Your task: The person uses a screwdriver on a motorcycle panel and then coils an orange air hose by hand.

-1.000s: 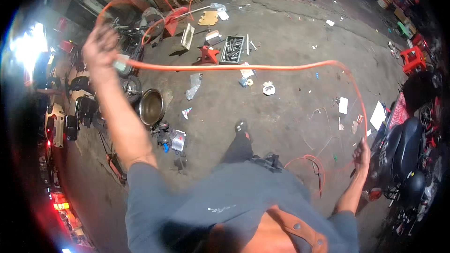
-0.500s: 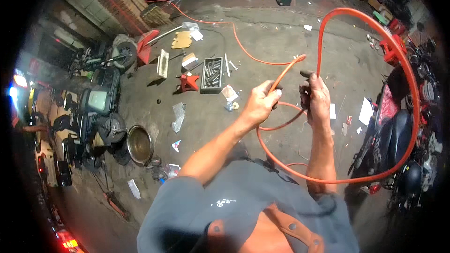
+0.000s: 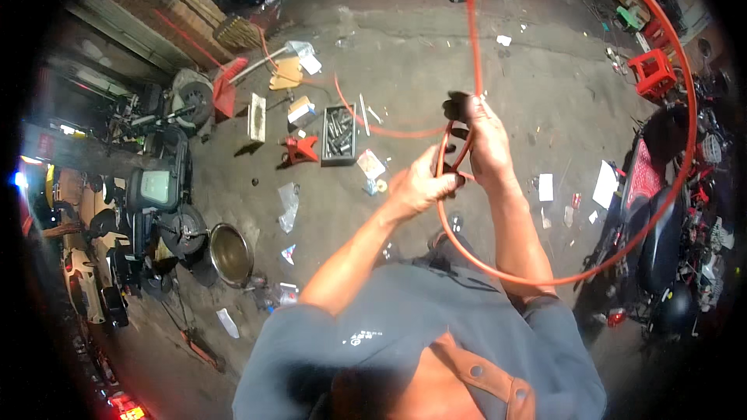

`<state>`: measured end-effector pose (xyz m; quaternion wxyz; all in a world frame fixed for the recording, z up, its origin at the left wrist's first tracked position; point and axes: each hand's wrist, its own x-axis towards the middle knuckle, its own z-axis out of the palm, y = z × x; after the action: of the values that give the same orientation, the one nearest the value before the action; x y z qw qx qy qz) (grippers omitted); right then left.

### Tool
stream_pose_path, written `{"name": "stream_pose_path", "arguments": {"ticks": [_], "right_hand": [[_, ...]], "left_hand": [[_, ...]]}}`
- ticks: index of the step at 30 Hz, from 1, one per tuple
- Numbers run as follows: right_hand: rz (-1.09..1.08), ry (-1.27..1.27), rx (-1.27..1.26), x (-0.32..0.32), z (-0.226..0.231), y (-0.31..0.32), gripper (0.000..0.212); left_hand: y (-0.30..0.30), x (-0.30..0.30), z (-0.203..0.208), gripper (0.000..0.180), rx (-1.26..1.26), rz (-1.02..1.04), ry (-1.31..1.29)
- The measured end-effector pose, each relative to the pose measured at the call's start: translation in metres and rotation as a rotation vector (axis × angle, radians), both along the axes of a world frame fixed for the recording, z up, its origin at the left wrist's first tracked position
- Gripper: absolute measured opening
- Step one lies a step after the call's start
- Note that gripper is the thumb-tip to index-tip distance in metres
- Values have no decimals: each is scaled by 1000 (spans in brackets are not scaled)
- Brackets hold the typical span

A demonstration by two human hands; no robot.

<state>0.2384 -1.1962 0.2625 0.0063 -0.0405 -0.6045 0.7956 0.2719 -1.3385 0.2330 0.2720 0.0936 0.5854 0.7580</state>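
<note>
An orange-red hose [image 3: 691, 109] arcs in a big loop around my right forearm and rises past the top edge. My left hand [image 3: 424, 184] is closed around the hose at the lower left of this loop. Just above and to the right of it, my right hand [image 3: 484, 140] grips the hose too, its dark-stained fingers wrapped round. Both hands are close together in front of my chest, over the floor. Another stretch of the hose runs from the hands to the far left, blurred, past the tray of sockets [image 3: 340, 134].
A red jack stand [image 3: 300, 150] and a metal basin [image 3: 232, 255] stand on the left. Motorbike parts and a wheel [image 3: 183, 229] line the left side. At right are a red stool [image 3: 652, 74] and a motorcycle seat [image 3: 661, 241]. Papers [image 3: 604, 184] litter the floor.
My right hand has moved left and slightly up, and my left hand has moved a little down and left. The big hose loop now reaches higher; the smaller loop below my hands is gone.
</note>
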Motion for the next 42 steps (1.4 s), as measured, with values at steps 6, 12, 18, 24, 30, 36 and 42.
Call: {"name": "stream_pose_path", "arguments": {"ticks": [6,12,18,24,30,36,42], "right_hand": [[-274,118,49,-39,-19,22,51],[587,-61,-109,-23,-51,-5,55],[879,26,277,13,-51,33,38],[330,-3,1027,57,-200,186,24],[9,-843,1066,142,-279,351,25],[-54,-738,783,15,-155,321,39],[-112,-456,385,-152,-25,204,28]], "left_hand": [[27,-57,43,15,62,633,-15],[43,-114,129,15,407,554,-146],[-39,-156,189,12,374,842,310],[-213,-164,275,27,442,1173,487],[-306,-205,276,49,11,2106,760],[-273,-282,185,12,-797,1758,1071],[-98,-355,94,16,-278,1030,557]]}}
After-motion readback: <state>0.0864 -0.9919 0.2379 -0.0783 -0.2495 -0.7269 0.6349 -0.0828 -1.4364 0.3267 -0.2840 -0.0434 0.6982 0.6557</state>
